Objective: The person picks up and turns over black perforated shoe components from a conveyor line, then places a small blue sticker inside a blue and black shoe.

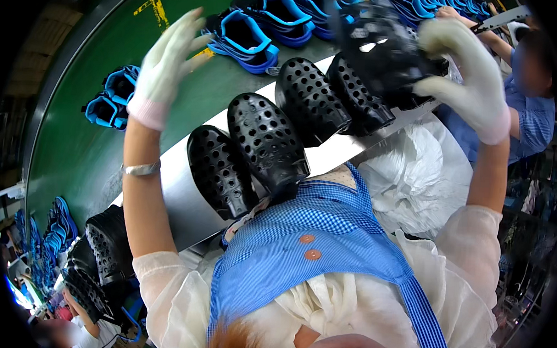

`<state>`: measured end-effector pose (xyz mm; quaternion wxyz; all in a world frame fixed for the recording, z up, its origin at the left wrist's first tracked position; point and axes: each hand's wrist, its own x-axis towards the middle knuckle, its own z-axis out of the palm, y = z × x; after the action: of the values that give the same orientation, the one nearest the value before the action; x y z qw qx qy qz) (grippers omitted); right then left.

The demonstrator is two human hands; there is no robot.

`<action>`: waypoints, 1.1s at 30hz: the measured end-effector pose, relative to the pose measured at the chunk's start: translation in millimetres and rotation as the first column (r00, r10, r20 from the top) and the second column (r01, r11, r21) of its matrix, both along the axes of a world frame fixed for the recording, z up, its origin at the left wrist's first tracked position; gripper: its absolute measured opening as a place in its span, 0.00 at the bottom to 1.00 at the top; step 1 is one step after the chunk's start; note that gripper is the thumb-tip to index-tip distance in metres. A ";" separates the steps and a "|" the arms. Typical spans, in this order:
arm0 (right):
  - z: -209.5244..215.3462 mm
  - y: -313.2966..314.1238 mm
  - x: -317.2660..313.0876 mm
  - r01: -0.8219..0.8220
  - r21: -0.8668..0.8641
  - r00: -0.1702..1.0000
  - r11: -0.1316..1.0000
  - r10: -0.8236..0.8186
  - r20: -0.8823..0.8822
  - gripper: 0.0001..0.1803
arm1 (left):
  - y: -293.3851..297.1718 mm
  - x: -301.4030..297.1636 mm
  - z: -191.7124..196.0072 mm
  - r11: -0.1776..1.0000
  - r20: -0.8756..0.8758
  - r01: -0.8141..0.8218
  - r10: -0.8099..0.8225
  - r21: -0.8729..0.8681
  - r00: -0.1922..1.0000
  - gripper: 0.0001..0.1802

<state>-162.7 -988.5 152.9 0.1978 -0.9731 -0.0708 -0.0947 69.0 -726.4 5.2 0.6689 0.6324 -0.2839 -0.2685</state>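
Observation:
My left hand (169, 61), in a white glove, is raised over the green surface with its fingers stretched and apart, holding nothing. The nearest thing to it is a blue-and-black shoe (244, 41). My right hand (469, 74), also gloved, curves its thumb and fingers around the right edge of a black perforated shoe form (385, 57), which is smeared by motion. Before me several such forms stand in a row on a pale ledge: one at the left (219, 171), a larger one (266, 139), then another (309, 100) and a narrower one (358, 96).
Across the green work surface (96, 158), more blue-and-black shoes (112, 96) stand. White plastic sheeting (414, 171) bunches beside my right arm. A co-worker in blue (536, 124) is at the right, another person (81, 327) at the lower left near more black forms (108, 247).

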 end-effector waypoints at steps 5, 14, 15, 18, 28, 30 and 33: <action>-9.2 67.4 82.8 -0.032 0.217 0.988 0.976 0.064 -0.138 0.18 | -18.8 -19.4 37.1 0.767 -0.608 0.023 -0.526 -0.641 0.595 0.30; -83.2 89.6 154.2 -0.010 0.096 0.999 0.995 0.014 -0.036 0.28 | -28.7 15.9 -1.0 0.773 -0.547 -0.454 0.167 -0.444 0.820 0.17; -86.1 90.5 158.1 -0.019 0.093 0.999 0.995 0.022 -0.040 0.28 | -30.5 20.5 -6.0 0.754 -0.545 -0.498 0.224 -0.429 0.808 0.17; -84.1 87.9 164.2 0.071 0.080 0.993 0.994 -0.063 -0.100 0.24 | -38.3 32.6 -20.8 0.799 -0.568 -0.508 0.266 -0.323 0.779 0.17; -95.3 20.1 177.4 -0.049 -0.303 0.903 0.952 -0.088 -0.421 0.22 | -68.8 54.3 -107.7 0.904 0.568 -0.346 0.150 0.253 0.809 0.34; -101.3 15.0 187.2 -0.103 -0.309 0.865 0.946 -0.068 -0.498 0.19 | -76.3 66.7 -116.1 0.915 0.519 -0.318 0.152 0.249 0.841 0.30; -119.0 11.8 208.1 -0.162 -0.382 0.901 0.910 -0.021 -0.432 0.22 | -75.8 82.9 -118.4 0.898 0.423 -0.344 0.209 0.274 0.882 0.25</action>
<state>45.4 -976.7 33.8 0.0037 -0.9862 -0.0800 0.1449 151.9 -802.2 -113.1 0.5124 0.8129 -0.2636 -0.0851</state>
